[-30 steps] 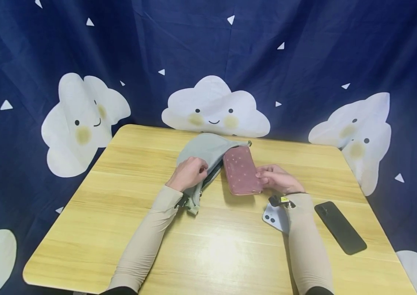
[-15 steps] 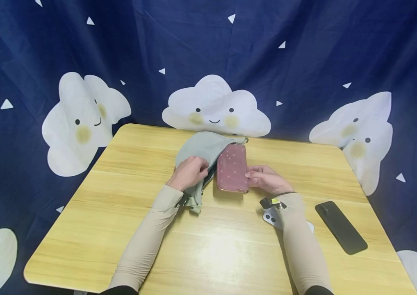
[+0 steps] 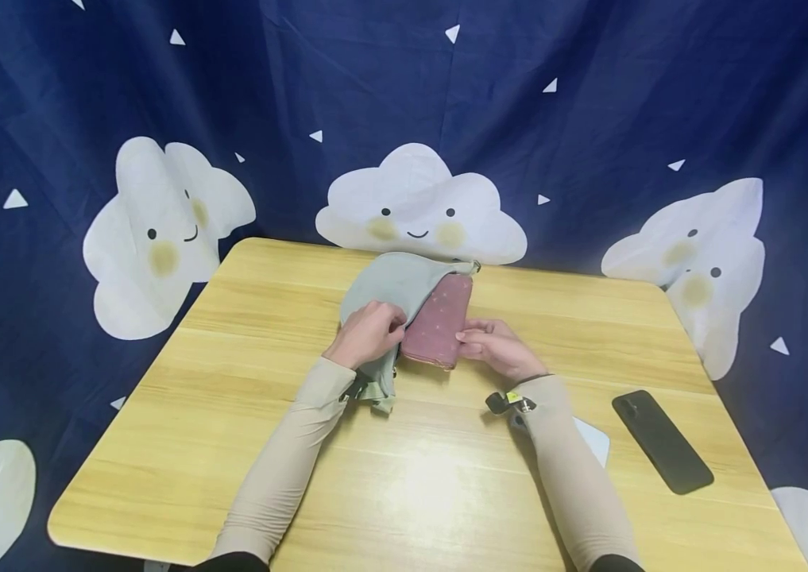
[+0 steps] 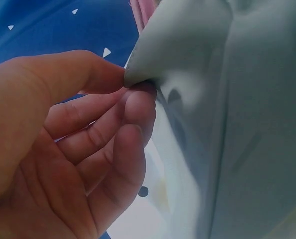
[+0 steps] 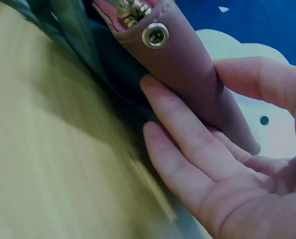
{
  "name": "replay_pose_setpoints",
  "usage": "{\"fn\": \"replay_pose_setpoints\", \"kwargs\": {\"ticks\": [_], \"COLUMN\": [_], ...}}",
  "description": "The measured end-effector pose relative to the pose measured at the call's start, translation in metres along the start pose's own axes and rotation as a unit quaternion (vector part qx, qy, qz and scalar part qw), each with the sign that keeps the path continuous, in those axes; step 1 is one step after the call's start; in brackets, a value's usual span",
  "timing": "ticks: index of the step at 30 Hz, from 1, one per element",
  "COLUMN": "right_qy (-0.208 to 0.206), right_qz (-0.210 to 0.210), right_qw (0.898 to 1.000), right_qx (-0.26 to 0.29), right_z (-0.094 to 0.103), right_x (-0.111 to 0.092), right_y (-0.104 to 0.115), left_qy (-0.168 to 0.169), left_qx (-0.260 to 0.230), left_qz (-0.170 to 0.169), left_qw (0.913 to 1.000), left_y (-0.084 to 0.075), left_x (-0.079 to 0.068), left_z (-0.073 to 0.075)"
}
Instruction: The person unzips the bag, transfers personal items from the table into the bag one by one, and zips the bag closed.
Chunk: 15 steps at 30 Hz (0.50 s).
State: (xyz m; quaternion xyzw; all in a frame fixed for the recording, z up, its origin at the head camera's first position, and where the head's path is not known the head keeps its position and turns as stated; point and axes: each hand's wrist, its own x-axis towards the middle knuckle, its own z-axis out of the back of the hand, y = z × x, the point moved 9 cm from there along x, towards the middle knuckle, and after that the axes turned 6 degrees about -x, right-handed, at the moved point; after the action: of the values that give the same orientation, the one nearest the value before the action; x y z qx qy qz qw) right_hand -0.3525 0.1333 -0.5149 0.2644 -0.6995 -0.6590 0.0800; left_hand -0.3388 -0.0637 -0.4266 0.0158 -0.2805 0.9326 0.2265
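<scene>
A pale grey-green bag (image 3: 392, 286) lies on the table's far half, its mouth facing right. My left hand (image 3: 368, 334) pinches the edge of that mouth; in the left wrist view the thumb and fingers (image 4: 140, 107) grip the fabric. Partly inside the mouth is a dusty pink zip wallet (image 3: 439, 322) with small light marks, its left part hidden by the bag. My right hand (image 3: 496, 347) holds the wallet's right edge. In the right wrist view, thumb and fingers (image 5: 188, 129) lie on either side of its spine, near a metal eyelet (image 5: 155, 36).
A black phone (image 3: 663, 442) lies on the wooden table (image 3: 182, 445) at the right. Under my right forearm is a light phone (image 3: 593, 439), mostly covered by the sleeve. A dark blue curtain (image 3: 404, 79) with clouds hangs behind the table.
My right hand has moved left, taking the wallet from beside the bag's mouth to partly inside it. My left hand keeps its pinch on the edge. More of the light phone is covered.
</scene>
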Motion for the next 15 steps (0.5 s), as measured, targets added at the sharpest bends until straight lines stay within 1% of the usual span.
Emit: {"fn": "replay_pose_setpoints", "kwargs": {"ticks": [5, 9, 15], "right_qy": [-0.006, -0.014, -0.027], "right_qz": [0.003, 0.004, 0.011], "right_qw": [1.0, 1.0, 1.0], "right_qx": [0.01, 0.016, 0.013], "right_z": [-0.009, -0.012, -0.021], "right_x": [0.003, 0.006, 0.008], "right_y": [-0.001, -0.003, -0.005], "left_qy": [0.002, 0.0, 0.004], "left_qx": [-0.003, -0.004, -0.009], "left_qz": [-0.001, -0.004, 0.003], "left_qw": [1.0, 1.0, 0.9999], "left_y": [0.0, 0.0, 0.001], "left_x": [0.0, 0.0, 0.0], "left_z": [0.0, 0.0, -0.001]}}
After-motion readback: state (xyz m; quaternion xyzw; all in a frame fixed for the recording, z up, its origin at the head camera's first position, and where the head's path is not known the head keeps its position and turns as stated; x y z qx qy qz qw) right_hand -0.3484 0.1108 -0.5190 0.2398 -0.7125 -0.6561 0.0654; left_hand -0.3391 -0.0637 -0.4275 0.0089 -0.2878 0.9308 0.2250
